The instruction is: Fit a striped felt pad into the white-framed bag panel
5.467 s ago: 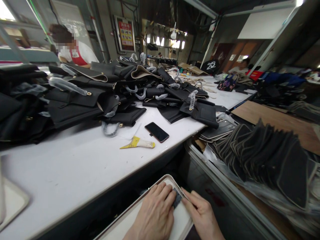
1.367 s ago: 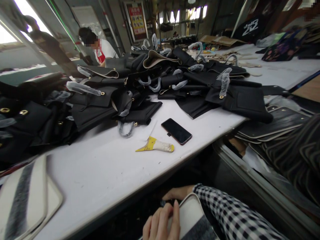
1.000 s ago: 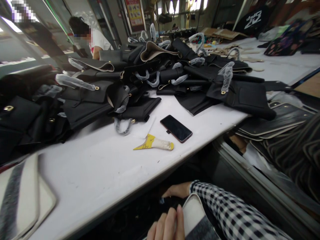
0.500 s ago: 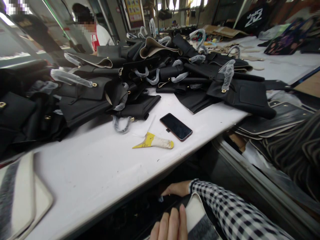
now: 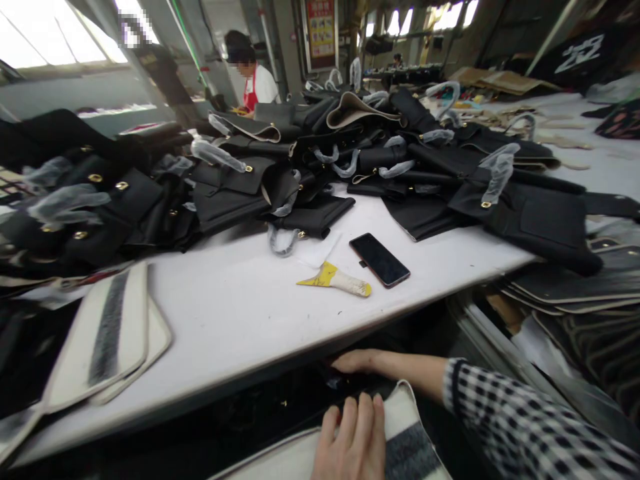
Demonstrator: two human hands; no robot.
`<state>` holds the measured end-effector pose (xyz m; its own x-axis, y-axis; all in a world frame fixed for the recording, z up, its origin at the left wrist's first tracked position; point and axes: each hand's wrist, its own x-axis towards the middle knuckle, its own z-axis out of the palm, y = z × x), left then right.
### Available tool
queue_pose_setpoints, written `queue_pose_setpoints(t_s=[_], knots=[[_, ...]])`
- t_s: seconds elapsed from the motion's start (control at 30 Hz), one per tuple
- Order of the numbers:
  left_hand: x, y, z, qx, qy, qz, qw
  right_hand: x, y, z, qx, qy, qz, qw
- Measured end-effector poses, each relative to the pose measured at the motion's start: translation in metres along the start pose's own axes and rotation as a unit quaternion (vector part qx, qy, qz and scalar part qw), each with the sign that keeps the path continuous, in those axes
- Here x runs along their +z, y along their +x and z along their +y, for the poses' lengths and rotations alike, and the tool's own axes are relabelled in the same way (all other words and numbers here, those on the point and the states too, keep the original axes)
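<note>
Along the bottom centre, my left hand [image 5: 350, 437] has its fingers curled over the top edge of a cream bag panel [image 5: 406, 417] with a dark grey stripe. My right hand [image 5: 356, 361] reaches out past that panel, into the dark space below the table edge, with a checked sleeve behind it. Its fingertips are lost in shadow, beside a bit of clear wrap and dark material, so any hold on it cannot be made out. Dark bag pieces with a small gold fitting [image 5: 284, 403] lie below the table, left of my hands.
On the white table [image 5: 225, 320] lie a phone [image 5: 380, 259], a yellow-and-white tool [image 5: 336, 279] and striped cream panels [image 5: 107, 327]. Behind them is a heap of black bags [image 5: 525, 207] with wrapped handles. Stacked panels [image 5: 580, 280] stand right. A person [image 5: 260, 83] is at the back left.
My view has swung left, so the table things sit further right. My right arm reaches further under the table, with more bare forearm showing. My left hand stays on the panel, which shows more.
</note>
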<state>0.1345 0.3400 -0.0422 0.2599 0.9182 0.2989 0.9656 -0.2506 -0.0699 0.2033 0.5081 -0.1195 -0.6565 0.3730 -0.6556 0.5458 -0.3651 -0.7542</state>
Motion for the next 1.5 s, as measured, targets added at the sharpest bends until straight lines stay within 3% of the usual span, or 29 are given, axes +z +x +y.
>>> queue_pose_setpoints(t_s=[0.13, 0.23, 0.5, 0.6, 0.67, 0.77, 0.83, 0.9, 1.0, 1.17, 1.5], knots=[[-0.013, 0.008, 0.002, -0.006, -0.012, -0.020, 1.000, 0.015, -0.017, -0.040, 0.017, -0.053, -0.058, 0.997], [-0.022, 0.012, 0.002, -0.011, -0.022, -0.028, 0.999, 0.028, -0.038, -0.057, -0.009, -0.045, -0.051, 0.998], [-0.019, 0.005, 0.008, -0.027, -0.083, -0.050, 0.995, 0.051, -0.039, -0.047, -0.019, -0.040, -0.002, 0.999], [-0.030, 0.000, 0.001, -0.038, -0.160, -0.070, 0.984, 0.054, -0.041, -0.044, -0.047, -0.064, 0.022, 0.997], [-0.046, -0.008, -0.012, -0.100, -0.219, -0.065, 0.968, 0.056, -0.044, -0.043, -0.078, -0.088, 0.030, 0.993], [-0.070, -0.027, -0.042, -0.252, -0.251, -0.038, 0.934, 0.058, -0.044, -0.041, -0.102, -0.125, 0.021, 0.987], [-0.081, -0.040, -0.064, -0.327, -0.252, -0.068, 0.908, 0.058, -0.041, -0.038, -0.105, -0.147, 0.025, 0.983], [-0.085, -0.050, -0.082, -0.360, -0.269, -0.129, 0.884, 0.058, -0.039, -0.036, -0.105, -0.168, 0.035, 0.980], [-0.083, -0.055, -0.097, -0.356, -0.288, -0.174, 0.872, 0.058, -0.039, -0.036, -0.106, -0.202, 0.042, 0.973], [-0.078, -0.054, -0.100, -0.324, -0.295, -0.176, 0.881, 0.062, -0.045, -0.044, -0.119, -0.267, 0.046, 0.955], [-0.071, -0.067, -0.102, -0.315, -0.313, -0.144, 0.884, 0.082, -0.065, -0.058, -0.193, -0.451, 0.000, 0.871]])
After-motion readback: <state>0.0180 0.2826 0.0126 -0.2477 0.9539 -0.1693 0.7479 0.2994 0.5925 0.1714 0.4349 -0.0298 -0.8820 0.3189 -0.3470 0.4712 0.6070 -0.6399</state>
